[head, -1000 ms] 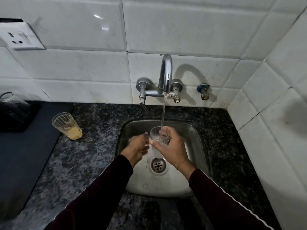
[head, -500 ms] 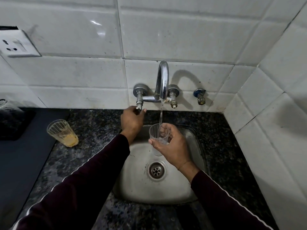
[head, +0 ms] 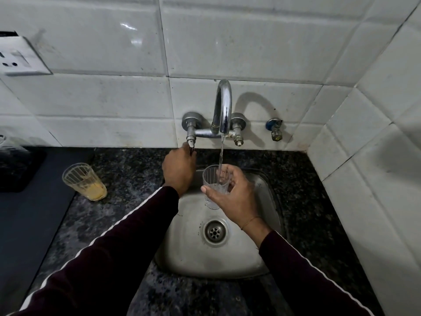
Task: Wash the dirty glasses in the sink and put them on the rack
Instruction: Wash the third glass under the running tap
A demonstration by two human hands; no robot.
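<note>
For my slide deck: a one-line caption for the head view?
Right hand rinses a glass under the tap; left hand grips the valve.

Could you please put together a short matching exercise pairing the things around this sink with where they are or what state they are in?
Column one:
1. clear glass
2. glass with yellow residue
3. left hand
4. drain

Column two:
A. standing on the dark counter, left of the sink
B. at the tap's left valve handle
C. in the right hand's grip, under running water
D. in the floor of the sink

Pairs: 1-C, 2-A, 3-B, 4-D
</note>
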